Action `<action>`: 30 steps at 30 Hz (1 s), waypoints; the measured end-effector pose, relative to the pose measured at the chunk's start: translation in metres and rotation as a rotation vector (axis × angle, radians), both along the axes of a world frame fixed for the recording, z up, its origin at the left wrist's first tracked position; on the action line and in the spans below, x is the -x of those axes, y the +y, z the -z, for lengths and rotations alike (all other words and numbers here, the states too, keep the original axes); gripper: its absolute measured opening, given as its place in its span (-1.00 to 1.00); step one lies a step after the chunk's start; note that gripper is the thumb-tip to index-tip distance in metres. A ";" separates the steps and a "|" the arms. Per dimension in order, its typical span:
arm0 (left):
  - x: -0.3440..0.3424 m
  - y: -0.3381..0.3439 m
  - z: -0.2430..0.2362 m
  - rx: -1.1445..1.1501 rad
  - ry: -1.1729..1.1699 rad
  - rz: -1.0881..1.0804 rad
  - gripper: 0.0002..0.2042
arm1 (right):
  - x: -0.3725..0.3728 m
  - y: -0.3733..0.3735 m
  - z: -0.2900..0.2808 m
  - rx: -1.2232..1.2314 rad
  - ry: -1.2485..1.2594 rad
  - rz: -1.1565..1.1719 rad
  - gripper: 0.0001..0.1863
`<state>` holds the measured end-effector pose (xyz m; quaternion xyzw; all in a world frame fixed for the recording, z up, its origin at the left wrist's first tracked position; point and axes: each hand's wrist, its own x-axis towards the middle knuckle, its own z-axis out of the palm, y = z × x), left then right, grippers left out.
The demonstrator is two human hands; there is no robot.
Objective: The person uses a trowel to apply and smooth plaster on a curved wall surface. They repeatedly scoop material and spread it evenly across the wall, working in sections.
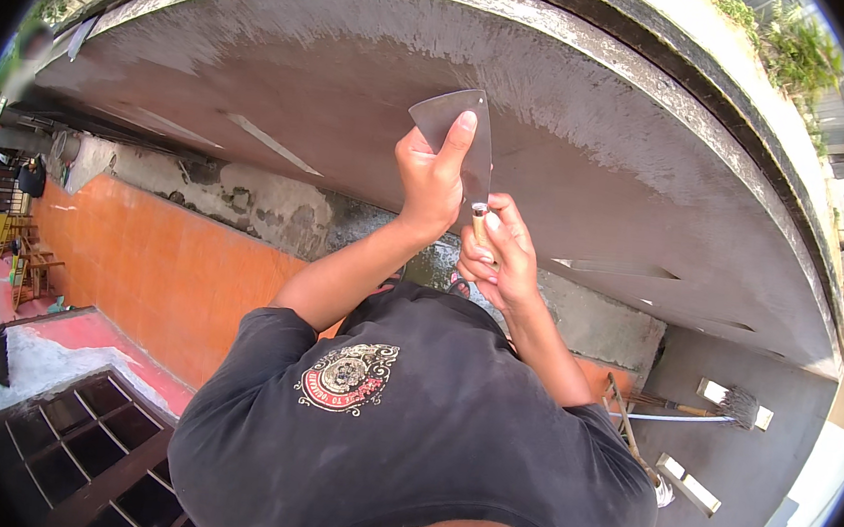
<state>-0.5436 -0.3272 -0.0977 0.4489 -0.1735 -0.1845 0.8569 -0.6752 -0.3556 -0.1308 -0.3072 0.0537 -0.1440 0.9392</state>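
A putty knife (481, 156) with a broad triangular metal blade and a wooden handle is held up before me, blade end away from my body. My left hand (433, 186) grips the blade, its thumb lying flat along the metal and the fingers behind it. Lower and to the right, my right hand (506, 249) is wrapped round the handle just under the ferrule. Beyond both hands spreads a grey rendered wall (347, 86), smooth and dark in the middle and rougher, with streaks, toward its top edge.
Narrow slots (274, 144) are cut in the wall. An orange tiled floor (161, 261) runs to the left behind a strip of stained concrete (271, 212). At the right a broom (737, 406) lies against a grey wall. A wooden ladder-like frame (32, 265) stands far left.
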 end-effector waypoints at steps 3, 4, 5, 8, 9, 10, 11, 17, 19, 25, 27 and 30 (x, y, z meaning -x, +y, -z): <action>-0.003 0.003 0.003 0.095 0.000 -0.009 -0.84 | -0.001 0.004 0.001 -0.021 0.033 0.020 -0.79; -0.003 0.004 0.004 0.042 0.011 0.023 -0.84 | -0.002 0.005 0.001 -0.015 0.081 0.045 -0.79; -0.004 0.004 0.004 0.028 -0.001 0.024 -0.84 | -0.003 0.005 0.001 0.020 0.012 0.020 -0.80; -0.007 0.004 0.002 -0.095 0.047 0.012 -0.81 | -0.005 0.006 -0.003 -0.041 0.004 0.024 -0.80; -0.008 0.003 0.001 -0.027 -0.030 -0.020 -0.82 | -0.008 0.006 -0.004 -0.065 -0.075 -0.001 -0.80; -0.009 0.003 0.000 -0.063 -0.025 0.002 -0.82 | -0.009 0.006 -0.005 -0.039 -0.011 0.019 -0.80; -0.010 0.004 -0.001 0.001 -0.040 -0.021 -0.82 | -0.011 0.007 -0.005 -0.028 0.007 0.035 -0.80; -0.014 0.006 -0.006 -0.127 0.099 0.027 -0.81 | -0.016 0.015 -0.002 -0.038 -0.120 0.009 -0.77; -0.014 0.008 -0.006 0.005 -0.018 0.001 -0.81 | -0.017 0.018 -0.001 -0.007 -0.002 0.041 -0.78; -0.017 0.011 -0.009 -0.153 0.046 0.031 -0.82 | -0.023 0.023 -0.008 0.004 -0.075 0.039 -0.78; -0.019 0.010 -0.013 -0.036 -0.018 0.035 -0.81 | -0.025 0.024 -0.011 -0.002 -0.005 0.072 -0.77; -0.025 0.010 -0.019 0.033 -0.051 0.046 -0.81 | -0.027 0.024 -0.013 0.006 0.044 0.118 -0.76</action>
